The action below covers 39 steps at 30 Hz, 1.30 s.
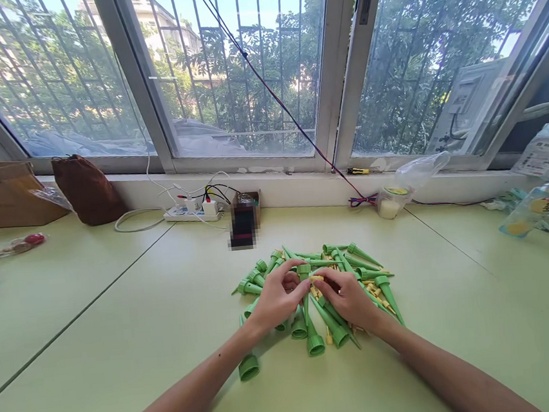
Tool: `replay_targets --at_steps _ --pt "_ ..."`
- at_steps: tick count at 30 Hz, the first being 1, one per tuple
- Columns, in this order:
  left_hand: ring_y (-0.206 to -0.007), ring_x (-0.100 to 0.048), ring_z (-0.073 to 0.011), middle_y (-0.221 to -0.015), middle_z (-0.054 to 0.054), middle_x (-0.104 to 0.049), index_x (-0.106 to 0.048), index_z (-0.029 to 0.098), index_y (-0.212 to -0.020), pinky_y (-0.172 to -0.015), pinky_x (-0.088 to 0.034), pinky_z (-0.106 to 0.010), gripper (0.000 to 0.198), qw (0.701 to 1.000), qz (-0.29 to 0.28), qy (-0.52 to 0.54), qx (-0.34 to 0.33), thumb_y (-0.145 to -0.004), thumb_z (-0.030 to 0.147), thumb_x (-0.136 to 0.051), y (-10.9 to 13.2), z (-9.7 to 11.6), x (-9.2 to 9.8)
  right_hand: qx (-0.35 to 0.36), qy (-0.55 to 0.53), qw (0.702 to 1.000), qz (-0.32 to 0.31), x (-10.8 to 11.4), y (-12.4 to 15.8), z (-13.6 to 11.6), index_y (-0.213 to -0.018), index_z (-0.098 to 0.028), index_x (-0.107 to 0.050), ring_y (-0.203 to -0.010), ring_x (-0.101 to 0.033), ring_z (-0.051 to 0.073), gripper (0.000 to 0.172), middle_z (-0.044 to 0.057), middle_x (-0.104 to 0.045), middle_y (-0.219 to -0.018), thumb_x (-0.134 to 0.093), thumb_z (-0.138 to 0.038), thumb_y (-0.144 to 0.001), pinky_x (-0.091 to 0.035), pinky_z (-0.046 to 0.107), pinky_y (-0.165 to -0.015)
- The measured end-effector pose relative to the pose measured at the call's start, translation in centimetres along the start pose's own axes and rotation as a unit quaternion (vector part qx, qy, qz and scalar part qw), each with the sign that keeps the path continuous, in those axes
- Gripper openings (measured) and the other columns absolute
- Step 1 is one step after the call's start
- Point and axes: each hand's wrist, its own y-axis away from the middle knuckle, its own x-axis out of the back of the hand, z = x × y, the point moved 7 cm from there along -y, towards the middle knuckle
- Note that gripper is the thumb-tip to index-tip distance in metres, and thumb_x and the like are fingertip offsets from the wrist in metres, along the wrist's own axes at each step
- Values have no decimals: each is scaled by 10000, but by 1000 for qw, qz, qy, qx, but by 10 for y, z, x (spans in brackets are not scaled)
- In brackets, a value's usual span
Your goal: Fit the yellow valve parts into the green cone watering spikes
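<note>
My left hand (274,300) is closed around a green plastic watering spike (304,270), its wide cap end up and its narrow tip pointing down. Close beside it, my right hand (350,297) pinches a small yellow plastic piece (316,278) against or near the spike; whether the two touch I cannot tell. Beneath and around both hands lies a loose pile of similar green spikes (316,344). Small yellow stems (386,294) are mixed in, mostly at the right of the pile. One green spike (248,367) lies nearest me, partly behind my left forearm.
Along the window sill are a white power strip (192,212), a small box with a blurred dark item (242,225), and a jar in a plastic bag (389,201). A brown pouch (89,191) and cardboard box (6,196) stand left. Plastic packages (539,206) lie right.
</note>
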Motion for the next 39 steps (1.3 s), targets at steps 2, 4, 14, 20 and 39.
replay_targets --at_steps 2,4,14,20,39 --pt "-479 -456 -90 -585 79 -428 -567 172 -1152 -456 -364 -199 345 1000 -2 1 0 -884 383 -611 0 0 -1 4 5 1000 1 0 0 0 -852 -172 -624 -588 -425 128 331 -16 -519 -656 -445 -400 -1012 -341 253 -569" --pt "-484 -463 -91 -589 76 -444 -565 168 -1155 -461 -370 -200 353 1000 -1 3 2 -882 386 -615 1 0 -1 3 9 1000 2 0 -1 0 -844 -173 -620 -584 -421 126 337 -19 -510 -649 -436 -397 -1016 -339 255 -571" --pt "-477 -466 -87 -594 76 -438 -564 172 -1151 -455 -373 -198 327 1000 12 -3 -8 -889 364 -601 -1 -1 2 -7 -10 1000 13 1 1 1 -1027 -174 -622 -573 -428 126 243 -22 -529 -671 -490 -375 -996 -342 256 -560" --pt "-476 -470 -88 -596 75 -447 -558 181 -1152 -453 -378 -197 327 1000 4 -6 -6 -888 368 -604 0 -3 0 -3 1 1000 11 3 0 -1 -849 -172 -621 -584 -421 129 320 -15 -518 -654 -443 -380 -1014 -337 263 -572" --pt "-517 -483 -105 -600 53 -475 -586 174 -1148 -485 -398 -208 339 998 32 -40 -30 -880 380 -616 -1 5 6 -23 -11 999 31 6 0 -1 -1015 -181 -579 -560 -427 129 224 -43 -494 -633 -495 -386 -993 -341 260 -560"
